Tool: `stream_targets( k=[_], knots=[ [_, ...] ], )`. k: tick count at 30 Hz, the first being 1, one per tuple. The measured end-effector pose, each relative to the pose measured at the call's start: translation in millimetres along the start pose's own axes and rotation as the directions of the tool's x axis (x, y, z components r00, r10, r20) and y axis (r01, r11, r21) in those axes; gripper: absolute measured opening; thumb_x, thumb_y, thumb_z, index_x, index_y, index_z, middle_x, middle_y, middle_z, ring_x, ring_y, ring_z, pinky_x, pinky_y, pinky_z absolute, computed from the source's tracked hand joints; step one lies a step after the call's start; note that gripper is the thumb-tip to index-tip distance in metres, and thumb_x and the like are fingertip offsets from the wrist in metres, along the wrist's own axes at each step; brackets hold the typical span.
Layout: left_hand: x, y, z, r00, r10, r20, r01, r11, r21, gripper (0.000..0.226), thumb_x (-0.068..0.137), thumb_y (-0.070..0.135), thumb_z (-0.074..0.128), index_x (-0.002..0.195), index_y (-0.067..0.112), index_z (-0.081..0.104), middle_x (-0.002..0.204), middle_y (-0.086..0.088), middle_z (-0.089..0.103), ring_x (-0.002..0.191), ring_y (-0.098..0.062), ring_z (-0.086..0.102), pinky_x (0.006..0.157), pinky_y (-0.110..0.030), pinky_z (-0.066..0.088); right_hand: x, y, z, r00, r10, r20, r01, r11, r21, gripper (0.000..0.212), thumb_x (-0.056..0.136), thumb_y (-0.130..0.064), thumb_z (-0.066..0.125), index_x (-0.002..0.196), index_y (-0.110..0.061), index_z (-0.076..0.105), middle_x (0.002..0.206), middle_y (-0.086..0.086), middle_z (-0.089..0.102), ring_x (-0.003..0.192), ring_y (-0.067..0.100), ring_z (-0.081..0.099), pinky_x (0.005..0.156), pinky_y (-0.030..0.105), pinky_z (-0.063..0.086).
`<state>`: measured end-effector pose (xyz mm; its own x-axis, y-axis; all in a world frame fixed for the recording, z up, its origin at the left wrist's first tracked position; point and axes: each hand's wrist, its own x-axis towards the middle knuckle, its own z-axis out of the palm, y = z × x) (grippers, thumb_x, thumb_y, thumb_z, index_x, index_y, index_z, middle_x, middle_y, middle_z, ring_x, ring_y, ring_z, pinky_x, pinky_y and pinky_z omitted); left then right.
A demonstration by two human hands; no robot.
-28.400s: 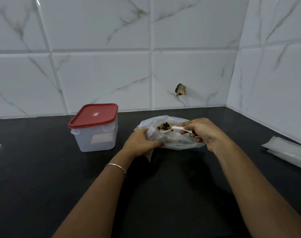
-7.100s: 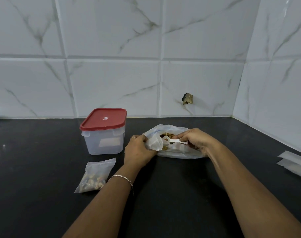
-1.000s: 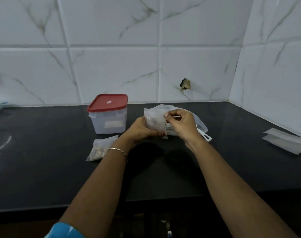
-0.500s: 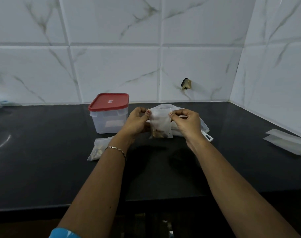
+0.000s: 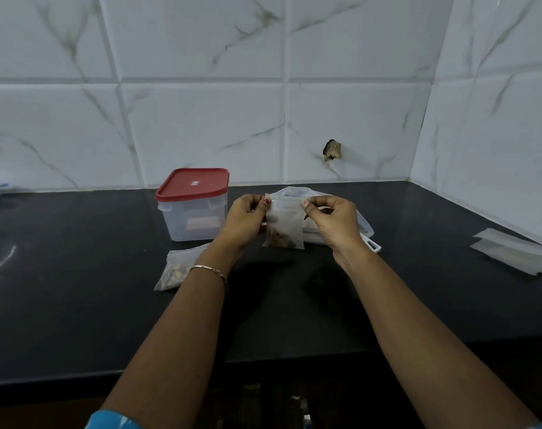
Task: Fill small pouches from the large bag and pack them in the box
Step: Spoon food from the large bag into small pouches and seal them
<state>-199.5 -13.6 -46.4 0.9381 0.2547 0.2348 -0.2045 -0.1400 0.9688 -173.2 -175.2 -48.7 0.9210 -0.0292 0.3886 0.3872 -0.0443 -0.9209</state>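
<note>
A small clear pouch [image 5: 284, 226] with brown bits at its bottom hangs upright above the black counter. My left hand [image 5: 244, 220] pinches its top left corner and my right hand [image 5: 334, 222] pinches its top right corner. Behind the pouch lies the large clear bag [image 5: 361, 226], mostly hidden by my hands. A white spoon handle [image 5: 372, 243] sticks out beside the bag. To the left stands the clear plastic box [image 5: 193, 219] with its red lid on. In front of the box lies a filled pouch [image 5: 177, 269], flat on the counter.
A stack of flat, unfilled pouches [image 5: 515, 252] lies at the right, near the side wall. White marble tiles close off the back and right of the counter [image 5: 78, 305]. The counter's front edge runs across below my forearms.
One second ago both hands held the pouch bunched near the bag. Now it hangs straight, held by its two top corners, and the hands have spread slightly apart.
</note>
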Motion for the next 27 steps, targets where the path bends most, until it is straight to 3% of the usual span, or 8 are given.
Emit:
stream_targets(
  k=[3,8,12,16,21,24,27],
  knots=[
    [-1.9,1.3,1.2,0.999,0.014,0.032,-0.013,0.999,-0.03,0.027,0.1,0.023,0.048,0.116,0.003,0.054,0.115,-0.013,0.061,0.093,-0.014,0.066,0.065,-0.023,0.057,-0.3,-1.1,0.3,1.0,-0.014,0.0,0.014,0.999,-0.043,0.011,0.091,-0.019,0.066,0.08,-0.02,0.066,0.076,-0.002,0.063,0.06,-0.002,0.055,0.053,0.005,0.041],
    [-4.0,1.7,2.9,0.995,0.064,0.071,-0.067,0.997,0.04,0.013,0.098,0.022,0.053,0.098,0.011,0.06,0.11,-0.011,0.063,0.095,-0.014,0.066,0.08,-0.034,0.058,-0.9,-1.2,1.6,0.998,-0.061,0.012,0.062,0.988,-0.142,0.014,0.092,-0.024,0.065,0.08,-0.029,0.059,0.104,0.001,0.059,0.079,0.002,0.053,0.057,0.007,0.04],
    [-3.9,2.1,3.4,0.996,0.087,0.03,-0.089,0.992,0.086,0.011,0.097,0.023,0.054,0.091,0.016,0.06,0.099,-0.008,0.066,0.102,-0.023,0.063,0.089,-0.043,0.055,-2.4,-2.7,2.1,0.998,-0.054,0.037,0.056,0.996,-0.065,0.007,0.091,-0.022,0.066,0.087,-0.017,0.064,0.089,0.004,0.063,0.072,0.004,0.054,0.054,0.005,0.041],
    [-2.3,1.3,2.6,0.995,0.103,0.001,-0.103,0.99,0.098,0.011,0.097,0.025,0.053,0.09,0.019,0.06,0.092,-0.006,0.066,0.099,-0.024,0.063,0.091,-0.043,0.054,-4.7,-2.5,2.8,0.992,-0.026,0.124,0.02,0.999,0.051,0.026,0.084,-0.026,0.075,0.099,-0.005,0.069,0.084,0.004,0.066,0.074,0.008,0.058,0.055,0.01,0.047],
    [-3.7,1.2,5.6,0.991,0.117,0.068,-0.124,0.986,0.113,0.011,0.096,0.023,0.057,0.089,0.017,0.063,0.099,-0.01,0.067,0.103,-0.027,0.063,0.092,-0.047,0.053,-5.0,-3.6,2.0,0.995,-0.02,0.095,0.018,1.0,0.02,0.009,0.086,-0.019,0.072,0.091,-0.012,0.07,0.083,-0.009,0.064,0.076,0.001,0.056,0.068,0.021,0.049],
    [-7.0,3.5,5.8,0.984,0.143,0.105,-0.152,0.985,0.086,0.008,0.094,0.022,0.06,0.09,0.017,0.065,0.1,-0.008,0.068,0.1,-0.02,0.064,0.085,-0.032,0.056,-2.7,-1.7,0.8,0.996,-0.047,0.076,0.048,0.999,-0.011,0.006,0.086,-0.022,0.072,0.086,-0.02,0.067,0.091,-0.008,0.063,0.085,0.003,0.056,0.073,0.025,0.05],
    [-10.7,5.2,6.4,0.974,0.175,0.142,-0.182,0.982,0.045,0.005,0.093,0.017,0.061,0.093,0.015,0.065,0.093,-0.003,0.068,0.088,-0.009,0.064,0.07,-0.016,0.053,-1.8,0.3,2.7,0.994,-0.081,0.079,0.085,0.995,-0.049,0.009,0.086,-0.022,0.072,0.091,-0.015,0.07,0.099,-0.004,0.065,0.089,0.001,0.057,0.069,0.009,0.044]
  ],
)
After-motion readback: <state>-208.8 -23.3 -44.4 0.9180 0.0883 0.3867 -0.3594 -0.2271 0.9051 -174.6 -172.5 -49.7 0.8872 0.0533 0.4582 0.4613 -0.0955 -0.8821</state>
